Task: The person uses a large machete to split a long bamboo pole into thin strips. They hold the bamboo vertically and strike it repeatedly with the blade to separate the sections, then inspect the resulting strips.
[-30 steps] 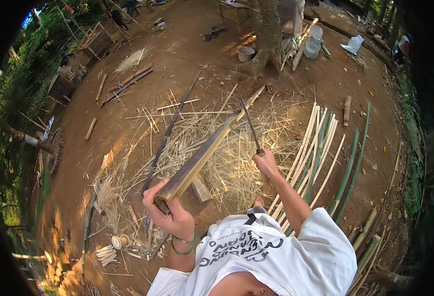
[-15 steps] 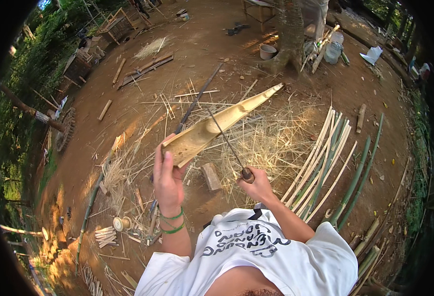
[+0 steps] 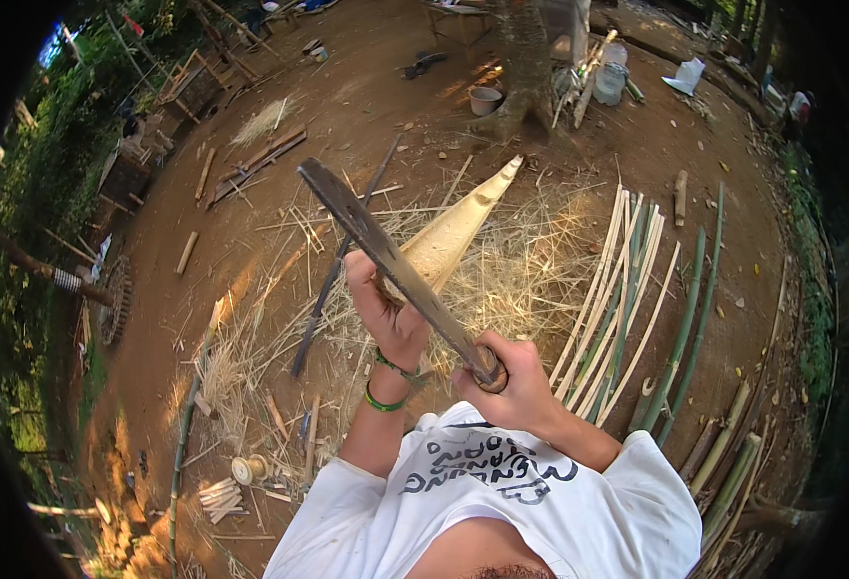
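My right hand (image 3: pixel 513 386) is closed round the wooden handle of a machete (image 3: pixel 378 249). Its long dark blade slants up to the left, raised towards me and passing in front of my left hand. With bent fingers my left hand (image 3: pixel 386 314) grips the near end of a split bamboo piece (image 3: pixel 458 227). Pale and hollow inside, this piece points away from me and narrows towards its far tip. The blade hides part of its near end and some of my fingers.
Bamboo shavings (image 3: pixel 530 280) litter the dirt ahead. Long bamboo strips (image 3: pixel 603 299) and green poles (image 3: pixel 680 338) lie at right. A dark rod (image 3: pixel 342 261) lies left of the bamboo. A spool (image 3: pixel 249 470) and short sticks (image 3: pixel 220 500) are at lower left. A tree trunk (image 3: pixel 519 68) stands ahead.
The machete has swung from across the bamboo to up and left, nearer to me. My left hand has moved right and lower, and the bamboo points more steeply away.
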A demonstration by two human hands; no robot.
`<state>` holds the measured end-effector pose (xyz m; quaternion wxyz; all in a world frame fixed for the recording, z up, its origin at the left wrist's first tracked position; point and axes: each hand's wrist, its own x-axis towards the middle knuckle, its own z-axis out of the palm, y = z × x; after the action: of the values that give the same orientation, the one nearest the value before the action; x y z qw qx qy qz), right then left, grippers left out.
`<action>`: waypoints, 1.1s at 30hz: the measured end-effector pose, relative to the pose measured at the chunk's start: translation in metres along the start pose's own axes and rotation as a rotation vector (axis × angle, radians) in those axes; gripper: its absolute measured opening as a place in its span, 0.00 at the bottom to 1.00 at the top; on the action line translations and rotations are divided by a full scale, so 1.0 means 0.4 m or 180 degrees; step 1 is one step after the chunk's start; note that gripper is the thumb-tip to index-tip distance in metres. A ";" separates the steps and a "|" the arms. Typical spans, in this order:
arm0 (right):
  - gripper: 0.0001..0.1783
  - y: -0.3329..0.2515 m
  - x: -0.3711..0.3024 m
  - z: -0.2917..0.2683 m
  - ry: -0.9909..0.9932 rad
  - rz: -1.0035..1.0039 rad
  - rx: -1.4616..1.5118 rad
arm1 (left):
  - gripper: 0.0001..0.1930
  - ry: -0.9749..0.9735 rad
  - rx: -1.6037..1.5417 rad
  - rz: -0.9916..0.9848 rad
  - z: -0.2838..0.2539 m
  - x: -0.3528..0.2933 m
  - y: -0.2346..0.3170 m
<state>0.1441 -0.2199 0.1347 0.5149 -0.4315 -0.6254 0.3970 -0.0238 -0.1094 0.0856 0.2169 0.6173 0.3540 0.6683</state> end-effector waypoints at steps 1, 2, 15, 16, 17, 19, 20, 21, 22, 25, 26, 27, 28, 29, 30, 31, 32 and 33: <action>0.10 -0.010 -0.005 -0.004 0.0030 -0.0020 -0.0090 | 0.23 -0.0055 -0.0053 0.0004 0.001 -0.001 -0.018; 0.11 -0.019 -0.007 -0.010 0.0052 -0.0040 -0.0178 | 0.23 -0.0037 -0.0115 -0.0077 0.005 -0.008 -0.028; 0.19 -0.037 -0.016 -0.057 0.0035 -0.0208 -0.0845 | 0.29 -0.0365 0.0277 0.0490 0.013 -0.031 -0.010; 0.19 -0.037 -0.016 -0.061 0.0018 -0.0191 -0.0835 | 0.29 -0.0290 -0.0124 0.0147 0.032 -0.025 0.028; 0.19 -0.037 -0.018 -0.063 0.0000 -0.0173 -0.0826 | 0.30 -0.0301 -0.0277 0.0025 0.039 -0.022 0.035; 0.18 -0.038 -0.018 -0.065 -0.0007 -0.0158 -0.0810 | 0.32 -0.0388 -0.0311 0.0015 0.041 -0.014 0.046; 0.18 -0.038 -0.018 -0.066 0.0010 -0.0151 -0.0813 | 0.33 -0.0426 -0.0206 0.0106 0.042 -0.010 0.048; 0.18 -0.038 -0.017 -0.067 0.0034 -0.0146 -0.0820 | 0.34 -0.0463 -0.0106 0.0200 0.044 -0.006 0.050; 0.18 -0.039 -0.016 -0.067 0.0057 -0.0171 -0.0845 | 0.34 -0.0450 -0.0006 0.0278 0.048 -0.001 0.060; 0.17 -0.039 -0.016 -0.069 0.0080 -0.0187 -0.0863 | 0.32 -0.0472 -0.0264 0.0304 0.050 0.000 0.053; 0.16 -0.039 -0.015 -0.070 0.0059 -0.0154 -0.0824 | 0.31 -0.0446 -0.0318 0.0115 0.044 -0.006 0.041; 0.16 -0.039 -0.012 -0.072 0.0040 -0.0126 -0.0787 | 0.31 -0.0415 -0.0377 -0.0071 0.041 -0.011 0.030; 0.15 -0.038 -0.008 -0.074 0.0009 -0.0063 -0.0709 | 0.31 -0.0341 -0.0310 -0.0418 0.033 -0.022 0.021; 0.14 -0.036 -0.005 -0.075 -0.0022 0.0001 -0.0630 | 0.31 -0.0273 -0.0297 -0.0593 0.032 -0.027 0.020; 0.14 -0.036 -0.002 -0.075 -0.0042 0.0058 -0.0558 | 0.31 -0.0207 -0.0296 -0.0761 0.034 -0.024 0.026; 0.14 -0.033 -0.001 -0.075 -0.0055 0.0093 -0.0554 | 0.31 -0.0148 -0.0352 -0.0757 0.044 -0.016 0.046; 0.14 -0.027 -0.003 -0.076 -0.0067 0.0128 -0.0549 | 0.31 -0.0120 -0.0286 -0.0680 0.052 -0.014 0.057; 0.15 -0.021 -0.004 -0.078 -0.0085 0.0154 -0.0555 | 0.31 -0.0089 -0.0222 -0.0602 0.060 -0.011 0.067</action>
<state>0.1740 -0.2225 0.1468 0.4573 -0.4843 -0.6537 0.3591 0.0043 -0.1252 0.1021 0.3053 0.5824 0.3841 0.6481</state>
